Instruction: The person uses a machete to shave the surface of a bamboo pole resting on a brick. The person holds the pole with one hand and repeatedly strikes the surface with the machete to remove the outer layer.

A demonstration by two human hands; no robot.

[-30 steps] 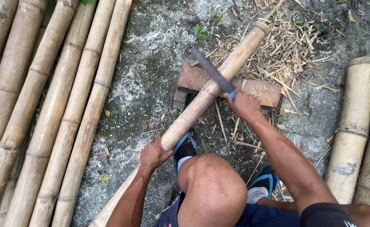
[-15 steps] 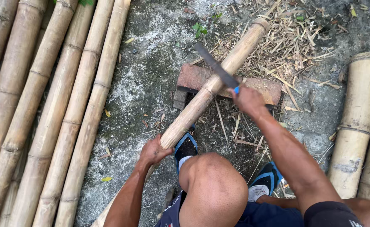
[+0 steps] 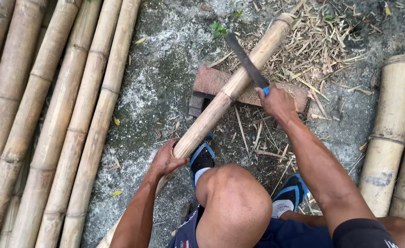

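A long bamboo pole (image 3: 221,98) runs diagonally from the lower left to the upper right and rests on a reddish brick (image 3: 211,80). My left hand (image 3: 165,160) grips the pole low down, beside my knee. My right hand (image 3: 276,101) is closed on the blue handle of a dark-bladed chopping knife (image 3: 246,62). The blade lies across the pole just above the brick, its tip pointing up and left. My feet in blue and black sandals (image 3: 202,158) stand below the brick.
Several thick bamboo poles (image 3: 74,119) lie side by side on the left. Two short, thick bamboo sections (image 3: 388,133) lie at the right edge. Dry bamboo shavings (image 3: 322,50) litter the rough concrete ground around the brick.
The knife has swung up and left, so the blade now lies higher along the pole. My right hand has followed it slightly. The left hand keeps its grip on the pole.
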